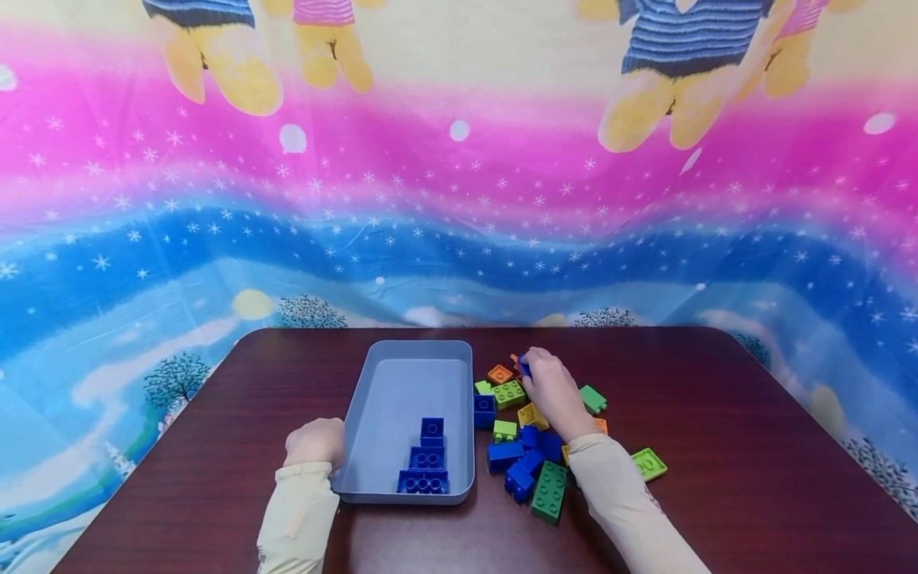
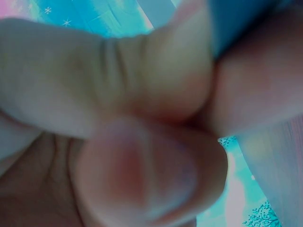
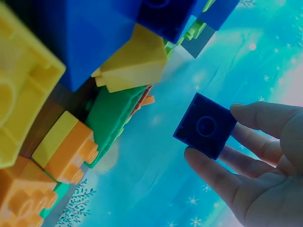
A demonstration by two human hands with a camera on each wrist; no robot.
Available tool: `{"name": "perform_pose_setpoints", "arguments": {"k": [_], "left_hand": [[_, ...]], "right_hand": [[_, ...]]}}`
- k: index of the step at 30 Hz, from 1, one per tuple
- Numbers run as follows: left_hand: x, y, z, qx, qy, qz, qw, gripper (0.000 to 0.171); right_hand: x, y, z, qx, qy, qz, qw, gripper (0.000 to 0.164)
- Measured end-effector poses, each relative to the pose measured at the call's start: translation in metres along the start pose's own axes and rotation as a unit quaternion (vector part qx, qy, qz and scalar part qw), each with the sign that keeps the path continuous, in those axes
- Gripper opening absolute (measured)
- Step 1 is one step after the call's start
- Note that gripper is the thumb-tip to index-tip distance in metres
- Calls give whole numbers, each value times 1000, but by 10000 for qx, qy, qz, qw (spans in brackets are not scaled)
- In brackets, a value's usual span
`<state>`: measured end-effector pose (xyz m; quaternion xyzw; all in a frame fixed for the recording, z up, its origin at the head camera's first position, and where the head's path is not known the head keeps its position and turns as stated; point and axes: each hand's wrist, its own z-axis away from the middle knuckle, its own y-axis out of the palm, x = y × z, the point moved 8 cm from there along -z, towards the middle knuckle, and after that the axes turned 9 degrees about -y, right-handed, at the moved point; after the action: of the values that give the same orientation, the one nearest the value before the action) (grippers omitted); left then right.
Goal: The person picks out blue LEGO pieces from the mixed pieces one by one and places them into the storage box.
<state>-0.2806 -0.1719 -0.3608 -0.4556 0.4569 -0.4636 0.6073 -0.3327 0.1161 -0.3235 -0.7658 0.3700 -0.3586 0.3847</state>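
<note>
My right hand [image 1: 554,391] is over the far part of a pile of toy building bricks. Its thumb and fingers pinch a square dark blue brick [image 3: 204,125], hollow underside facing the right wrist camera. At the left side of a shallow grey-blue tray [image 1: 383,391], my left hand [image 1: 315,442] grips the rim with curled fingers; a blurred blue edge shows between them in the left wrist view. Inside the tray, a small blue brick [image 1: 432,429], a longer one [image 1: 427,458] and the longest [image 1: 423,482] lie in rows at the near right, undersides up.
Loose bricks lie right of the tray: a dark green one [image 1: 549,491] in front, a blue one [image 1: 484,410] against the tray's side, a yellow one [image 1: 531,416], an orange one [image 1: 500,374] and a lime plate [image 1: 649,464] farther right. A patterned cloth [image 1: 459,263] hangs behind the brown table [image 1: 717,414].
</note>
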Motion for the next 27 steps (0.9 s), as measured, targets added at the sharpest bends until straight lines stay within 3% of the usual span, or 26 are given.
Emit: {"name": "perform_pose_setpoints", "arguments": {"k": [13,22,27], "left_hand": [[0,0,0,4,-11,-16,10000,17],[-1,-1,1,11,2,-37,10000,16],[0,0,0,44,-28,-39,10000,16]], "right_hand": [[20,7,-5,57,-248,-101,9996,19],[44,11,-7,-359,-993,-60,9944,17],[60,16,-7,-287,-1345,-193,9903,18]]}}
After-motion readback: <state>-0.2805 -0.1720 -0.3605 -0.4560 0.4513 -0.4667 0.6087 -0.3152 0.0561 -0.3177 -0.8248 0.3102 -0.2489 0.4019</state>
